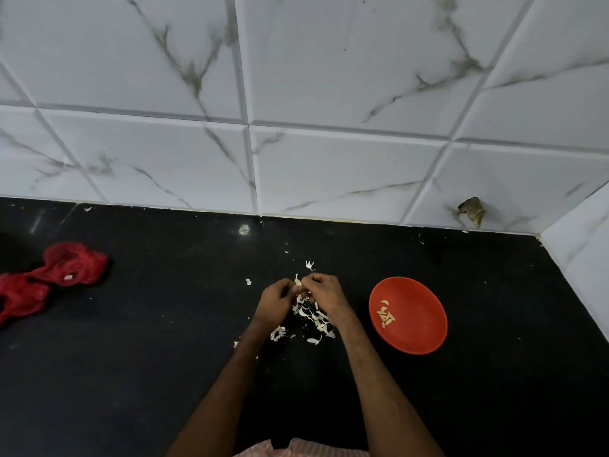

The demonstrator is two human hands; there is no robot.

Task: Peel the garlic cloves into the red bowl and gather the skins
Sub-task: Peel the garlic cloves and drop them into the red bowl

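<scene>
A garlic clove (298, 282) is pinched between the fingertips of the left hand (276, 300) and right hand (324, 295), above the black counter (164, 341). Papery skins (313, 316) lie scattered beneath (mostly between the wrists). The red bowl (408, 315), just right, holds peeled cloves (385, 314).

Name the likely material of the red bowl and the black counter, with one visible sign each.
Red bowl: probably plastic, matte; uniform colour, thin smooth rim. Black counter: likely polished stone, perhaps granite; dark speckled surface with a bright light reflection.
</scene>
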